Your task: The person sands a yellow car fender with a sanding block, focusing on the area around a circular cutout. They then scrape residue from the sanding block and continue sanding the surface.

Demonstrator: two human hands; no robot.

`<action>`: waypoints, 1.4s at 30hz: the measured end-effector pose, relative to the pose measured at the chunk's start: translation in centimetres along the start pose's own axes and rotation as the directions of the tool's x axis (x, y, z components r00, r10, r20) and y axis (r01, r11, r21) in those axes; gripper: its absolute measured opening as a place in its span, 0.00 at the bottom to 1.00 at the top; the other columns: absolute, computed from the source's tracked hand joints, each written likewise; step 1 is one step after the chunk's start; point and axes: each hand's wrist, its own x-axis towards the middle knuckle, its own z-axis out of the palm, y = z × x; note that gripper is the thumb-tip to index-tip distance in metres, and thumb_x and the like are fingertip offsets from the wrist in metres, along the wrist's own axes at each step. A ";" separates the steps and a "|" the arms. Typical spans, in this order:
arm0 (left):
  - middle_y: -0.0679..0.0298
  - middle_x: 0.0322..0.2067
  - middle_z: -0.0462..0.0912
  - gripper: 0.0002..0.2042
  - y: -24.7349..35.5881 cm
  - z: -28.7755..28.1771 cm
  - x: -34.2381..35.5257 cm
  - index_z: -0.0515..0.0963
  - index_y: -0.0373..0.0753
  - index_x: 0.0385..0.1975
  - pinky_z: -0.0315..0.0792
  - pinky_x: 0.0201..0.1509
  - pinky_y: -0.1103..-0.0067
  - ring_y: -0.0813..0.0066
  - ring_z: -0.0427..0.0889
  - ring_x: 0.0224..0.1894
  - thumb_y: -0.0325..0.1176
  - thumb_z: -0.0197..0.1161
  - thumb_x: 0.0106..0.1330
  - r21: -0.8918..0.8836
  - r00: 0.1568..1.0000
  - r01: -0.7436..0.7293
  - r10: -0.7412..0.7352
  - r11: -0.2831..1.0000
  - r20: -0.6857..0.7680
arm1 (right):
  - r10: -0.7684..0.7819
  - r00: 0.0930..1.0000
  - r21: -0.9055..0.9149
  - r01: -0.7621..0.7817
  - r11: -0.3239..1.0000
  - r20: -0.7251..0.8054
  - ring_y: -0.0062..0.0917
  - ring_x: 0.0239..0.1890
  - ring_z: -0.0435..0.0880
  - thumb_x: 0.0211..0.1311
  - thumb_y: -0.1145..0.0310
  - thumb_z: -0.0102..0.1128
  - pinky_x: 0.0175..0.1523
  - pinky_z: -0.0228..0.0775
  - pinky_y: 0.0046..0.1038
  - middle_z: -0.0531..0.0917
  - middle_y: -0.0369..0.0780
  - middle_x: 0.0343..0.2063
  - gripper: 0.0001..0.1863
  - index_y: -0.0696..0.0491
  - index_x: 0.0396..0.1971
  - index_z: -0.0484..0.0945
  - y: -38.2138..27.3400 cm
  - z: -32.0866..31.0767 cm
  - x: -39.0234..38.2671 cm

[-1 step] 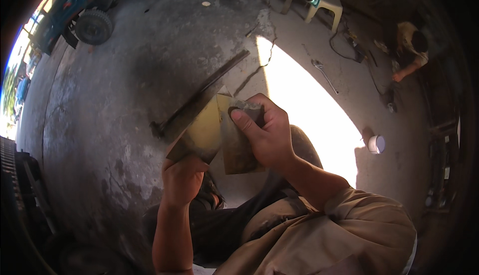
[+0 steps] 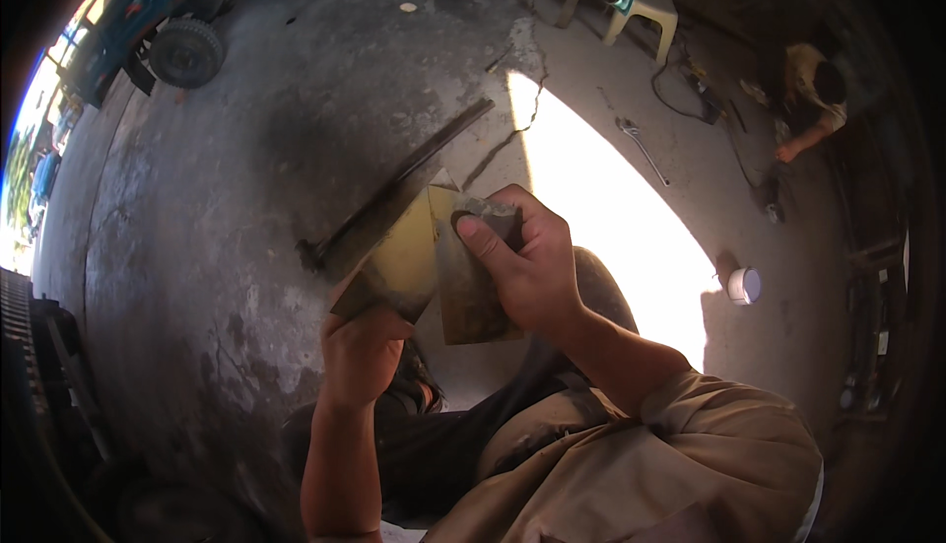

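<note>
Two thin flat plates meet edge to edge in front of me. The left one, a yellow-faced flat plate [image 2: 406,245], is gripped at its lower end by my left hand [image 2: 367,351]; the fingers behind it are hidden. My right hand [image 2: 527,257] is closed on the other, a dull grey-brown flat plate [image 2: 471,297], with the thumb pressed on its face and the other fingers mostly behind. Greyish smears show along this plate's top edge. Both plates are tilted and held above my bent legs.
A long dark metal bar [image 2: 409,170] lies on the concrete floor beyond my hands. To the right are a wrench [image 2: 642,151], a white tub [image 2: 744,286], a pale plastic stool [image 2: 645,19], cables and a crouching co-worker [image 2: 816,90]. A blue vehicle's wheel [image 2: 185,53] stands far left.
</note>
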 end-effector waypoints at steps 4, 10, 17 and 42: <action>0.57 0.30 0.82 0.09 0.5 0.3 0.2 0.81 0.36 0.20 0.76 0.38 0.74 0.60 0.83 0.35 0.12 0.66 0.48 -0.138 0.999 0.044 -0.046 0.990 -0.011 | -0.003 1.000 0.031 0.002 1.000 0.027 0.11 0.33 0.79 0.71 0.68 0.65 0.38 0.74 0.20 0.84 0.34 0.29 0.10 0.59 0.42 0.77 -0.2 -0.1 -0.3; 0.58 0.27 0.83 0.09 1.0 0.5 0.5 0.80 0.36 0.19 0.76 0.37 0.74 0.60 0.83 0.33 0.12 0.66 0.47 -0.031 0.999 -0.039 0.039 0.999 -0.017 | -0.011 0.997 -0.046 0.015 0.999 0.082 0.11 0.34 0.78 0.71 0.69 0.64 0.39 0.74 0.20 0.84 0.34 0.30 0.10 0.59 0.42 0.76 -0.5 0.1 -1.3; 0.58 0.39 0.82 0.10 0.8 0.6 0.4 0.78 0.28 0.31 0.75 0.52 0.73 0.66 0.81 0.44 0.10 0.52 0.54 -0.021 0.993 0.069 -0.067 0.997 0.093 | -0.013 0.992 0.060 0.005 0.998 0.129 0.10 0.32 0.73 0.70 0.69 0.66 0.38 0.69 0.19 0.80 0.30 0.29 0.08 0.56 0.37 0.76 -0.1 0.3 -1.9; 0.50 0.60 0.76 0.31 3.2 -0.7 1.2 0.71 0.23 0.59 0.71 0.62 0.78 0.65 0.78 0.60 0.14 0.49 0.48 -0.819 0.831 0.516 -0.382 0.253 0.405 | 0.012 0.995 0.204 0.009 0.979 -0.101 0.12 0.33 0.77 0.71 0.68 0.65 0.40 0.71 0.20 0.83 0.32 0.30 0.08 0.57 0.37 0.78 1.2 -4.2 1.2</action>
